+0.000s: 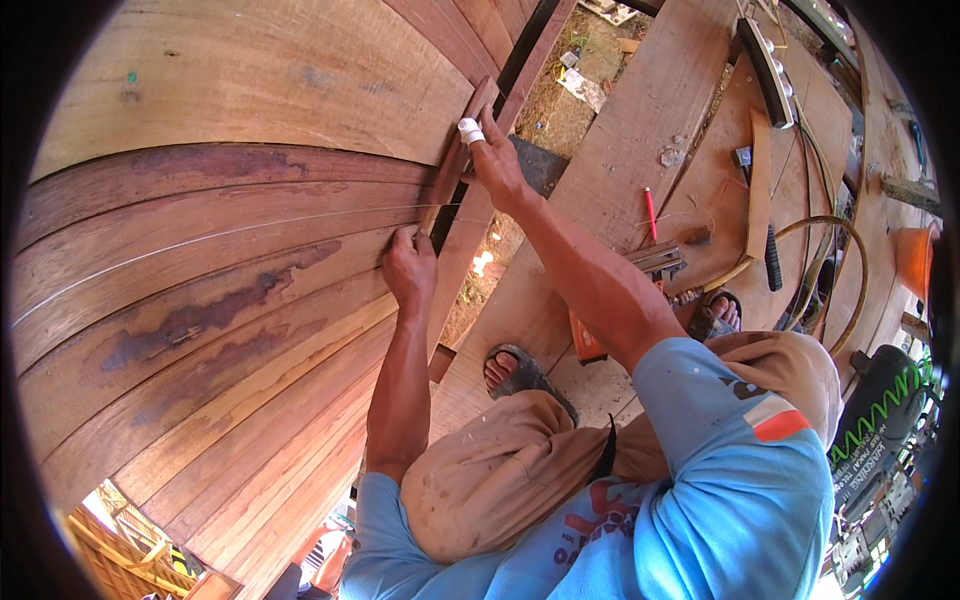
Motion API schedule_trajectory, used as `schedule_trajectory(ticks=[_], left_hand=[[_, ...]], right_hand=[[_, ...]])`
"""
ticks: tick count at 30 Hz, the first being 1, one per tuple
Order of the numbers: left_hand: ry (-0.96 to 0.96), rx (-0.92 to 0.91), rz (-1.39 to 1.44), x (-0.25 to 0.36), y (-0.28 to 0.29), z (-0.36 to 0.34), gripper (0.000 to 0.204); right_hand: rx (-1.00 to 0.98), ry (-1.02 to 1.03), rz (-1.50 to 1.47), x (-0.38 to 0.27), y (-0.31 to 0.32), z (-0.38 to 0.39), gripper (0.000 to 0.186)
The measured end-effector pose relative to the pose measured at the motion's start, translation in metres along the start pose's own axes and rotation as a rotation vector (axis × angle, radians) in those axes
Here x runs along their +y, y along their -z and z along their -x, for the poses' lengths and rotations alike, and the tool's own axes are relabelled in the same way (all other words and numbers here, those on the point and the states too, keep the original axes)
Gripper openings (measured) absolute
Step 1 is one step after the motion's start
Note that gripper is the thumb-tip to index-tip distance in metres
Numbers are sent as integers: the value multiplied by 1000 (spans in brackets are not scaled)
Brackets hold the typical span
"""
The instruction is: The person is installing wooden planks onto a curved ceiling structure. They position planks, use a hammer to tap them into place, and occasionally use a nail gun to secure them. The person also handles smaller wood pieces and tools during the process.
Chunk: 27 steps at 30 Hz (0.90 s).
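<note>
The narrow reddish-brown wooden batten (452, 165) is lying flat against the edge of the curved wall of broad brown wooden planks (220, 260), its long axis running steeply from lower left to upper right, roughly across the plank seams. The left hand (410, 268) is sitting at the batten's lower end, its grip closed in a fist with the knuckles toward the camera; it seems to be pinching the end of a thin pale string (200, 238), though the fingertips are hidden, so I cannot tell exactly what they are clamping. That string is stretching away leftward along the planks, almost at right angles to the batten. The right hand (495, 165) is pressing on the batten's upper part, fingers extended rather than curled around anything, one finger wrapped in white tape (470, 130). So the batten is spanning between the two grips, the left hand being nearer its lower end and the string, the right nearer its top. Below, a red pencil (650, 212) is lying on a pale timber board (620, 150), well apart from both hands.
</note>
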<state>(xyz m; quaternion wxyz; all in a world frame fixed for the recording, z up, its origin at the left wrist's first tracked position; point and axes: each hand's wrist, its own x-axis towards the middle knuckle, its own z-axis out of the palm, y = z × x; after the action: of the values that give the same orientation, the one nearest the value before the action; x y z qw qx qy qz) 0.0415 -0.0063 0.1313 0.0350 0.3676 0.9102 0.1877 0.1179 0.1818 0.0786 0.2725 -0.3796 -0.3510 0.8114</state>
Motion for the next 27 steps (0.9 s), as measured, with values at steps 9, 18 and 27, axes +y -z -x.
schedule_trajectory(ticks=[9,18,27], left_hand=[[-11,6,45,-6,-7,1,17],[30,-37,53,-1,0,0,21],[-4,-21,75,-11,-2,0,22]], right_hand=[[13,14,14,-9,0,5,72],[2,-4,21,-7,4,2,76],[55,-25,-15,-9,-4,5,69]])
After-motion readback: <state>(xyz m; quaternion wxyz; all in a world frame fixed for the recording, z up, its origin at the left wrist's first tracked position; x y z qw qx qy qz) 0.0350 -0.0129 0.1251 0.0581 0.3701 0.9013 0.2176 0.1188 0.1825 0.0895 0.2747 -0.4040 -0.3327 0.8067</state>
